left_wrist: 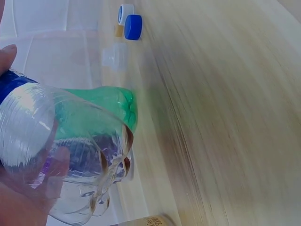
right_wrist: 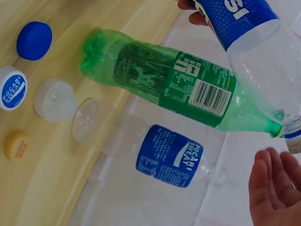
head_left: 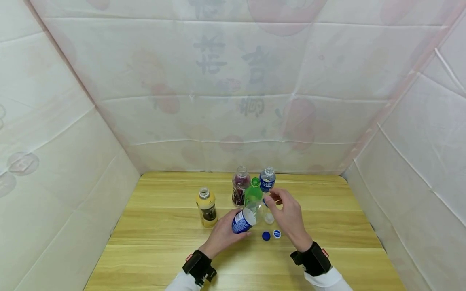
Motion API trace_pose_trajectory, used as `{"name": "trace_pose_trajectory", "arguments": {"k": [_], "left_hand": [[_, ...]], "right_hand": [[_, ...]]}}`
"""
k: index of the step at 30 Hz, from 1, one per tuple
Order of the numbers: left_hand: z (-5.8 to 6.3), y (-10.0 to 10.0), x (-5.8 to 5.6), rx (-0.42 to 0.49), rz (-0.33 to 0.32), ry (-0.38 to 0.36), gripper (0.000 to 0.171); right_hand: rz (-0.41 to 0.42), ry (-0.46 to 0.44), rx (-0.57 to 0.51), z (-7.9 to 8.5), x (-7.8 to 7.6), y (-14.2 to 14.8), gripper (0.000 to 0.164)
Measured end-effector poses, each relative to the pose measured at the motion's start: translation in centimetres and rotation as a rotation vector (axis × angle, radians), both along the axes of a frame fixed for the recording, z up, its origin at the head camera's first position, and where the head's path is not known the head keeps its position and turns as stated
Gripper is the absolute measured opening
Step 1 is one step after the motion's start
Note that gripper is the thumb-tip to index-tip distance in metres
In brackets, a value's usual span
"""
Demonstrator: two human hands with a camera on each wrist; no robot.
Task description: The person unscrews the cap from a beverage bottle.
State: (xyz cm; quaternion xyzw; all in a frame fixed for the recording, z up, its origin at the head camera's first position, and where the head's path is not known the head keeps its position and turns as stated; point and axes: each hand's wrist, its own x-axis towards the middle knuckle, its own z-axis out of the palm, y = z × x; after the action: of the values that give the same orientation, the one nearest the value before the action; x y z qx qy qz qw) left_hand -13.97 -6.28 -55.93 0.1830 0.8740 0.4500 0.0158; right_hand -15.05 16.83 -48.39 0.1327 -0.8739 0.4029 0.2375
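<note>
My left hand grips a clear plastic bottle round its blue label. The bottle is tilted, its base low toward the left hand and its neck up to the right, with a blue ring at the neck. Through its clear base nothing but see-through plastic shows. My right hand is beside the neck, its fingers loosely bent and apart from the bottle in the right wrist view. Right behind the held bottle stands a green bottle.
A blue cap, a blue-and-white cap, a translucent cap and a yellow cap lie on the wooden table. A Pocari Sweat bottle, a purple-tinted bottle and a yellow-labelled bottle stand around.
</note>
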Motion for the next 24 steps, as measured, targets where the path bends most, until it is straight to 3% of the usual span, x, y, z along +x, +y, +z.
{"name": "trace_pose_trajectory", "arguments": {"k": [4,9,17,24], "left_hand": [[-0.26,-0.05,-0.07,-0.005,0.001,0.024,0.076],[-0.36,-0.18,-0.07,-0.017,0.002,0.043,0.074],[-0.52,-0.46,-0.08,-0.013,-0.03,0.08,0.073],[-0.23,-0.66,-0.23,0.017,-0.062,0.063,0.073]], "right_hand": [[-0.028,0.002,0.036,0.14,0.01,-0.24,0.02],[-0.049,-0.042,0.054,0.36,-0.05,-0.34,0.022],[0.003,-0.119,0.025,0.74,-0.02,-0.28,0.023],[0.044,-0.079,-0.017,0.54,-0.08,-0.19,0.017]]}}
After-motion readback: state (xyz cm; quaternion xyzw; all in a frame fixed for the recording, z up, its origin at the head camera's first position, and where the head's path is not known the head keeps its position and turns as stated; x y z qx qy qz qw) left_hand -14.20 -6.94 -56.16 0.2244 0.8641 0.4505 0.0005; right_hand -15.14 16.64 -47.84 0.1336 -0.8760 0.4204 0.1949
